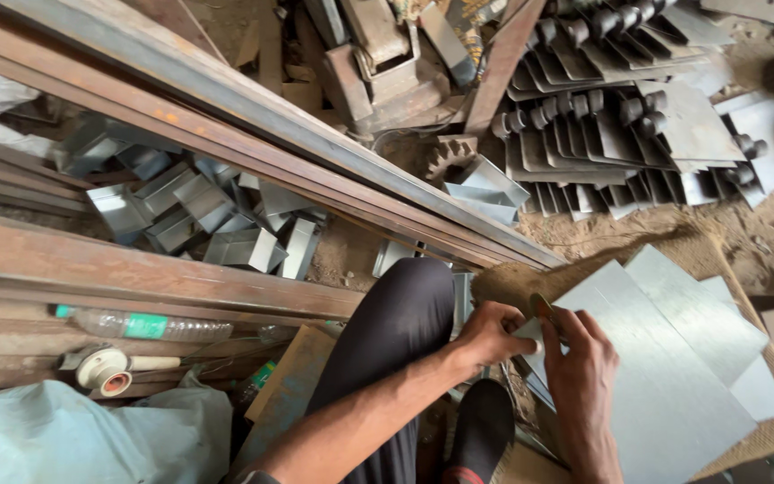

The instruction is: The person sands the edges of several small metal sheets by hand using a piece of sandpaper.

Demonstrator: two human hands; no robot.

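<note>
My left hand [489, 333] and my right hand [580, 358] meet at the near corner of a stack of flat grey metal sheets [665, 358] lying on a brown sack. Both hands pinch the corner of the top sheet. A small round brass-coloured piece [542, 307] shows between my fingers; which hand holds it is unclear. My knee in dark trousers [400, 323] is just left of my left hand, and my black-socked foot [484, 428] sits below the hands.
Long rusty steel bars [253, 152] run diagonally across the floor. Folded grey metal brackets [199, 215] lie between them. Stacked hinge plates [638, 134] fill the upper right beside a gear [448, 154]. A plastic bottle [141, 324] and tape roll [105, 369] lie at left.
</note>
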